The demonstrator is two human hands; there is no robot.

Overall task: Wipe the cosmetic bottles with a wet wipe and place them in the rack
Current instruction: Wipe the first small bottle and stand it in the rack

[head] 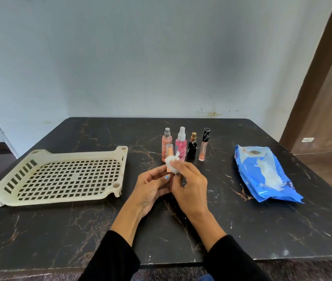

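Across the dark marble-patterned table (80, 230), veined in rust and white, a broad bare stretch lies between the person's forearms and the near edge, and another runs along the far edge behind the bottles. At the left, a cream plastic rack (63, 175) sits flat with nothing in it, its floor a grid of small square holes, slots along its left wall and a round socket at each of its four corners; its right rim lies near the left hand (151, 185) but apart from it. At the right, one blue wet-wipe packet (262, 175) lies crinkled and glossy, well clear of the right-hand table edge, with white wipe showing at its opening.

Four bottles stand upright in a tight row near the table's middle: a peach spray bottle (166, 145) with a silver top, a pink spray bottle (181, 146) with a white nozzle, a small black bottle (192, 148) with a gold collar, and a slim clear tube (204, 147) with a black cap. A fifth, a slender peach-toned bottle (169, 154) with a copper band, is held just in front of them; the left hand's fingers and thumb curl round its lower part. The right hand (189, 185) pinches a crumpled white wet wipe (172, 164) against that bottle. Both sleeves are black
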